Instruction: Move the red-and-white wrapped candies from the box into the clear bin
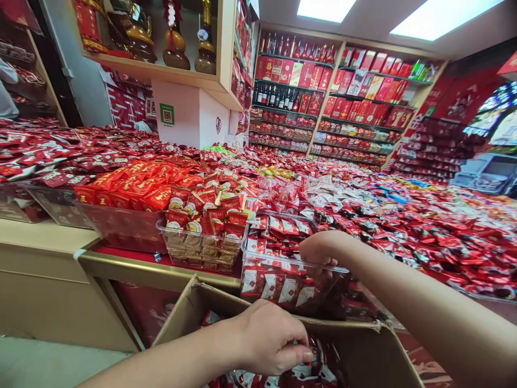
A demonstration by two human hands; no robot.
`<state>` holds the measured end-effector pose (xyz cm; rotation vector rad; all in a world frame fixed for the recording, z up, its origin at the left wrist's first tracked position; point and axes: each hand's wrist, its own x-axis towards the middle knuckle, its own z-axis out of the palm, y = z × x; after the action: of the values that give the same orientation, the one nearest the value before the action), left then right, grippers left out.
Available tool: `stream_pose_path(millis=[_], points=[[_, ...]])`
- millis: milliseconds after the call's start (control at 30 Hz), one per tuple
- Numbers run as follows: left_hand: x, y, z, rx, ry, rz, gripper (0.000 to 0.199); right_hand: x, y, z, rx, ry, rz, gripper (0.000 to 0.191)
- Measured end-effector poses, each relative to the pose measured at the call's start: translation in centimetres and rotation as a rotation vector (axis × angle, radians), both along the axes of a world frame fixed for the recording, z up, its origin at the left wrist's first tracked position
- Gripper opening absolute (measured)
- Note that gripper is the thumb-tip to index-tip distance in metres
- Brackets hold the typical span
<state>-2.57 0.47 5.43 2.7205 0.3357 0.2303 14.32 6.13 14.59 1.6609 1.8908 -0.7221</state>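
My left hand [278, 339] is inside an open cardboard box [367, 350], its fingers curled in above loose red, silver and dark wrapped packets [323, 372]. Whatever those fingers hold is hidden beneath them. My right hand [325, 250] reaches down into a clear plastic bin [278, 260], with its fingertips bent and partly seen through the front wall. Rows of red-and-white snack packets [288, 285] fill the left part of that bin, while its right part looks dark. What the right fingers grip, if anything, cannot be made out.
Left of the bin stands a tub of durian-labelled packets [205, 221], then a bin of orange-red packets [129, 186]. Heaps of wrapped sweets [404, 226] spread behind and right. A gold-edged counter [161, 272] borders the box. Shelves [323, 97] of bottles and red boxes line the back.
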Motion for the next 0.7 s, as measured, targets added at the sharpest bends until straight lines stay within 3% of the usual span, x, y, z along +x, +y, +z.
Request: stream_pose_path(millis=[100,167,333,700], points=[[0.1,0.0,-0.2,0.003,0.005,-0.003,0.021,0.1,-0.3,1.0,0.003,-0.048,-0.024,0.023],[0.1,-0.1,-0.2,-0.004,0.01,-0.008,0.02,-0.2,-0.4,1.4,0.094,-0.02,-0.005,0.025],[0.1,-0.1,0.0,-0.014,0.02,0.001,0.02,-1.7,-0.4,0.8,0.285,0.071,0.074,0.027],[0.1,-0.2,0.4,-0.02,0.066,0.006,0.021,-1.8,0.0,-0.7,0.28,0.225,0.09,0.037]])
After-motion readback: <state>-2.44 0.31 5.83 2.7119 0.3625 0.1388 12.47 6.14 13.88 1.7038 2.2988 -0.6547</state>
